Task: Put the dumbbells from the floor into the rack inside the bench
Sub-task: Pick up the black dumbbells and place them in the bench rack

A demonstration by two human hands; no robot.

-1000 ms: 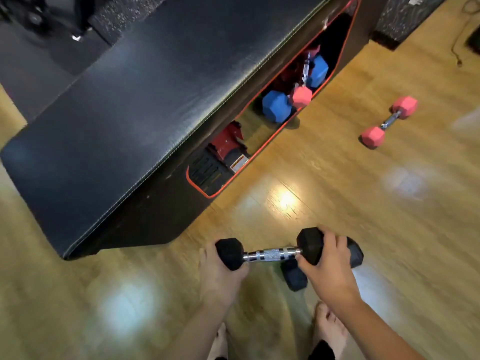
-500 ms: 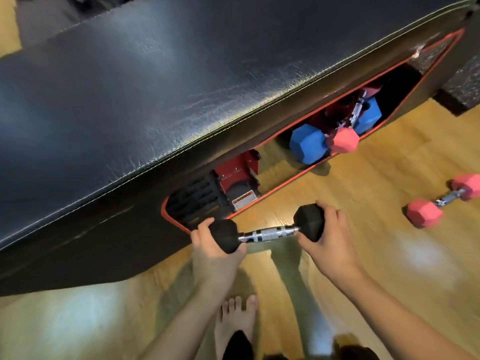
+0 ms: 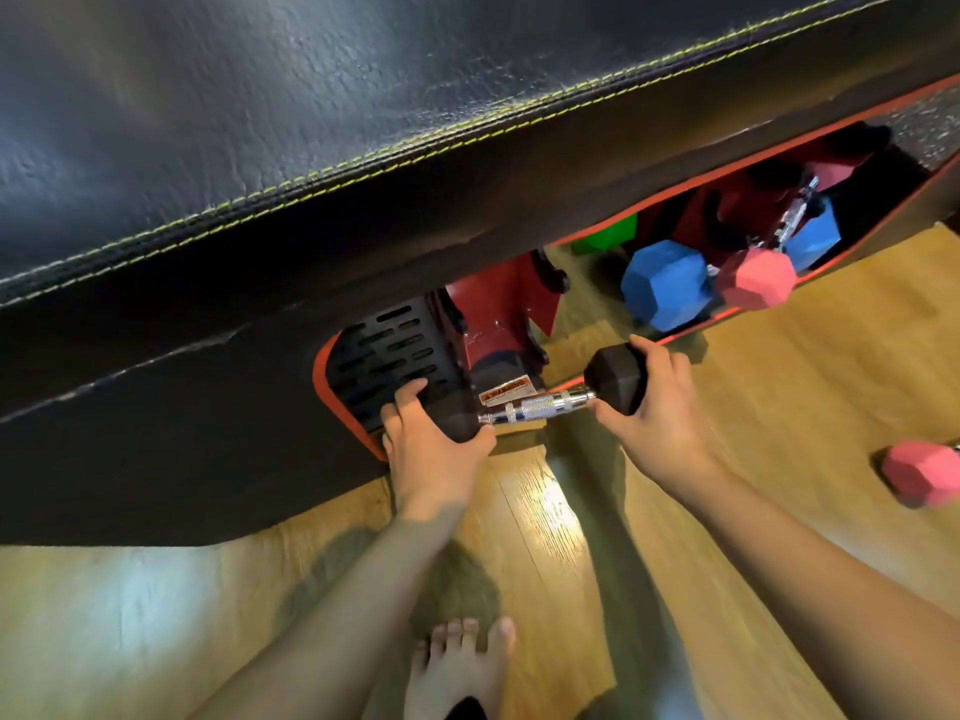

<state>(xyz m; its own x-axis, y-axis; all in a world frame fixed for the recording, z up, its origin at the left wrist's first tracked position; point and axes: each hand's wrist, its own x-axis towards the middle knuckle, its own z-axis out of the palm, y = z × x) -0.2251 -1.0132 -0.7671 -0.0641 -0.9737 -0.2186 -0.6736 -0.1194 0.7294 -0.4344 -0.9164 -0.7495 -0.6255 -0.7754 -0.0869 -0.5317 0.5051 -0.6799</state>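
I hold a black hex dumbbell (image 3: 540,406) with a chrome handle level at the mouth of the bench's red-edged opening. My left hand (image 3: 431,444) grips its left head, my right hand (image 3: 660,418) its right head. Just behind it stands the red rack (image 3: 511,309) inside the black padded bench (image 3: 363,122). Further right in the opening sit a blue dumbbell (image 3: 667,283) and a pink dumbbell (image 3: 756,278), with a green head (image 3: 608,236) behind. Another pink dumbbell (image 3: 919,472) lies on the wood floor at the right edge.
The bench top overhangs the opening and hides most of the rack. A black slotted panel (image 3: 384,350) fills the opening's left end, right by my left hand. My bare foot (image 3: 460,667) stands on the wooden floor (image 3: 779,387) below the dumbbell.
I have lifted the black dumbbell off the floor and carried it forward to the bench opening. My view has moved closer and lower; a second black dumbbell on the floor is out of sight.
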